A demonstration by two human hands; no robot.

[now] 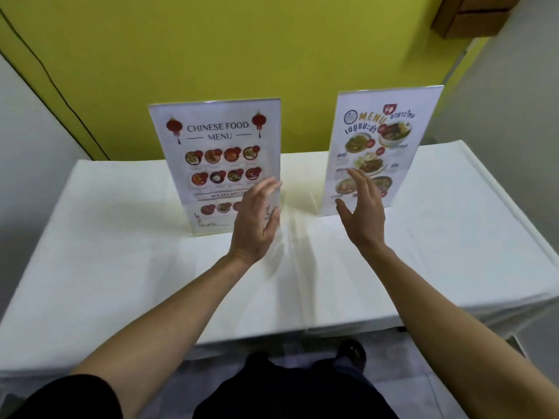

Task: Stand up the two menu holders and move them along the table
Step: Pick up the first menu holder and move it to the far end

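Both menu holders stand tall on the bench (127,267). The left hand (255,225) is spread wide, holding nothing, by the Chinese menu holder (211,158). The right hand (363,213), also holding nothing, faces the Thai menu holder (390,137).

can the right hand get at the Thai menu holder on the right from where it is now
Probably yes: the open right hand is in front of the upright clear acrylic Thai menu holder, and nothing stands between them on the white tablecloth.
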